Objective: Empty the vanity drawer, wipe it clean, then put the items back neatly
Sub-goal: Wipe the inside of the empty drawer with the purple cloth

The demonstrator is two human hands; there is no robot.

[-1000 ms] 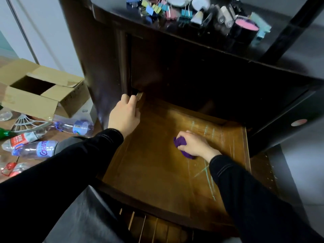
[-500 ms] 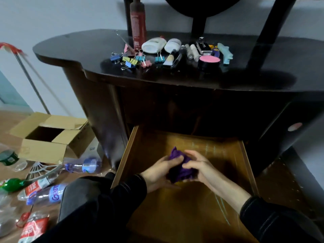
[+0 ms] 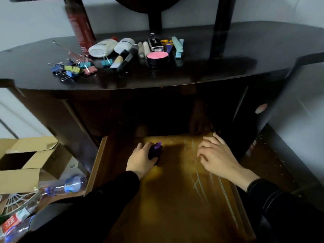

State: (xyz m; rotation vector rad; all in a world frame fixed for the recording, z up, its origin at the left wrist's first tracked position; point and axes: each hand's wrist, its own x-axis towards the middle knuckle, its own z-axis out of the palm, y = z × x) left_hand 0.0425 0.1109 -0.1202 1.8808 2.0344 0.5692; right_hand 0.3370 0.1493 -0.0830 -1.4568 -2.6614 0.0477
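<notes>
So the wiping step is what's going on here. The left hand (image 3: 142,159) has its grip closed around a scrunched purple cloth (image 3: 155,151), pressed down on the floor of the pulled-out brown wooden drawer (image 3: 168,199), toward the back left. The right hand (image 3: 216,155) holds nothing; its grip is loose, fingers (image 3: 206,143) curled and resting on the wood near the back right corner, looks like it's just steadying things.

Drawer's empty already. The board is smooth, kinda glossy, with pale greenish scratch-like streaks (image 3: 198,185) on the right half, so that patch probably needs the cloth next, with some pressure if those marks are grime and not gouges.

All the stuff waits up on the shiny black worktop (image 3: 228,67): a heap of coloured metal binder clips (image 3: 75,68), 2 white plastic squeeze tubes (image 3: 112,47), dark-handled makeup brushes (image 3: 125,58), a round black pot with a pink top (image 3: 157,57), and a tall red spray can (image 3: 80,27). Small, rolly shapes mostly, so putting them back neatly means grouping them.
</notes>
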